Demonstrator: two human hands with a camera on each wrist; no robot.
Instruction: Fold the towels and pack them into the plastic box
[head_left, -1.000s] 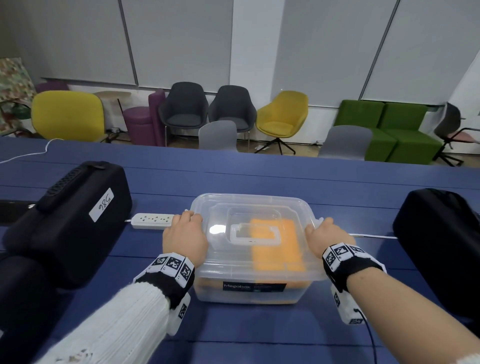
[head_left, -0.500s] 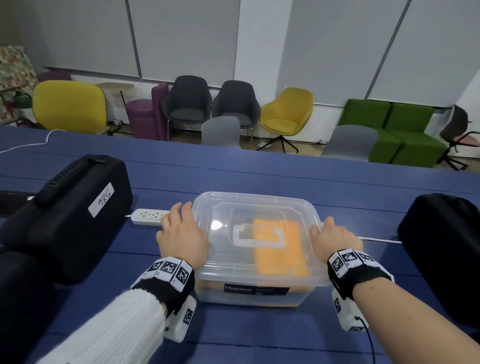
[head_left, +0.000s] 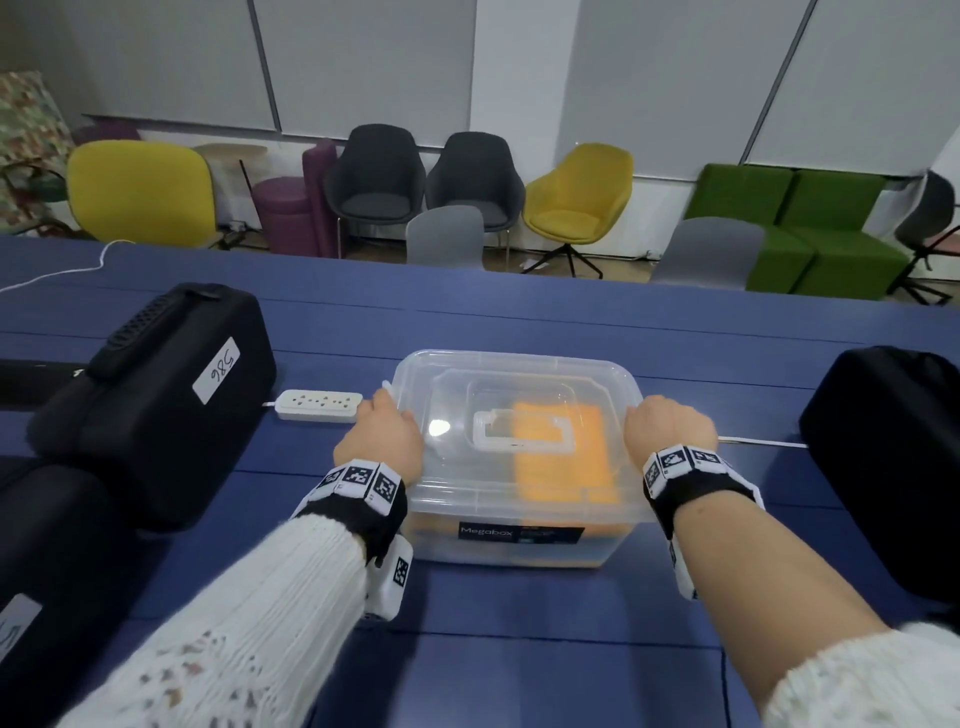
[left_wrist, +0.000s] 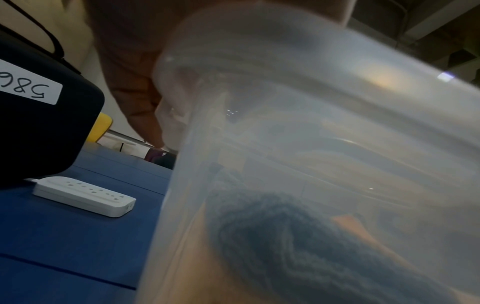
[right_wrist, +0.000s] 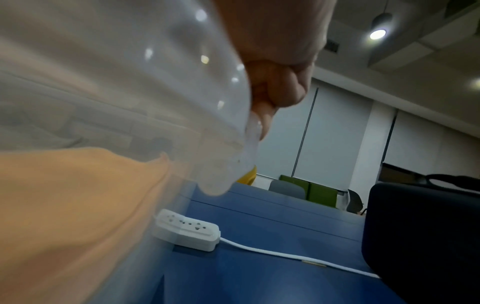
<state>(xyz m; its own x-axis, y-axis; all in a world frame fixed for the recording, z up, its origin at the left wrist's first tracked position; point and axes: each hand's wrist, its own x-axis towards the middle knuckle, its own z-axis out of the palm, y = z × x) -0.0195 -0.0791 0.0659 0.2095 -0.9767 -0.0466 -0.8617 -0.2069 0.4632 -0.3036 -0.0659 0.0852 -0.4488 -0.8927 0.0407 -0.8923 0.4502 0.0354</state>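
A clear plastic box (head_left: 519, 545) with its lid (head_left: 519, 374) on stands mid-table. Inside lie a folded orange towel (head_left: 561, 457) on the right and a blue-grey towel (left_wrist: 285, 236) on the left. My left hand (head_left: 379, 447) lies against the box's left side, its fingers (left_wrist: 140, 107) running down along the translucent side latch (left_wrist: 171, 107). My right hand (head_left: 670, 431) is at the right side, its fingers (right_wrist: 280, 88) curled on the right latch (right_wrist: 252, 131). The orange towel (right_wrist: 64, 205) shows through the wall in the right wrist view.
A white power strip (head_left: 319, 404) lies just left of the box, and its cable (head_left: 758, 442) runs out to the right. Black cases stand at the left (head_left: 156, 405) and right (head_left: 883, 467). The blue table (head_left: 519, 649) runs on in front of the box; chairs stand beyond it.
Both hands left the lid's edges half a second ago and have come back in. The left fingers, spread beside the box then, now lie on the left latch; the right fingers have curled.
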